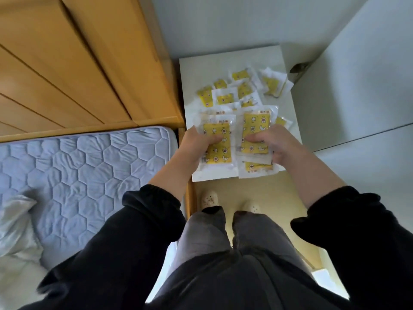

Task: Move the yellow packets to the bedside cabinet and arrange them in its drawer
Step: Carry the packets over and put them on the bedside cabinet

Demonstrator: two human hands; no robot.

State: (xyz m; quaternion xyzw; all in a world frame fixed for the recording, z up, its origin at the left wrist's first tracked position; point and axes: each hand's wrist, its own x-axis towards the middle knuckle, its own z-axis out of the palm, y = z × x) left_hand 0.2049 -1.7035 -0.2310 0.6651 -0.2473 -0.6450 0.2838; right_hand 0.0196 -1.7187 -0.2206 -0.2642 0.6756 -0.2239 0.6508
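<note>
A white bedside cabinet (232,61) stands ahead of me, seen from above. Several yellow packets (224,98) with white edges and star patterns lie scattered on its top. My left hand (199,142) grips a stack of yellow packets (218,153) over the cabinet's near left corner. My right hand (273,144) grips another stack of yellow packets (254,130) just to the right of it. One more packet (271,85) lies near the far right edge. No drawer shows from this angle.
A bed with a pale blue quilted mattress (89,175) and a wooden headboard (78,63) lies to the left. A white wall or wardrobe panel (357,86) closes the right side. My feet in light slippers (210,198) stand on the wooden floor before the cabinet.
</note>
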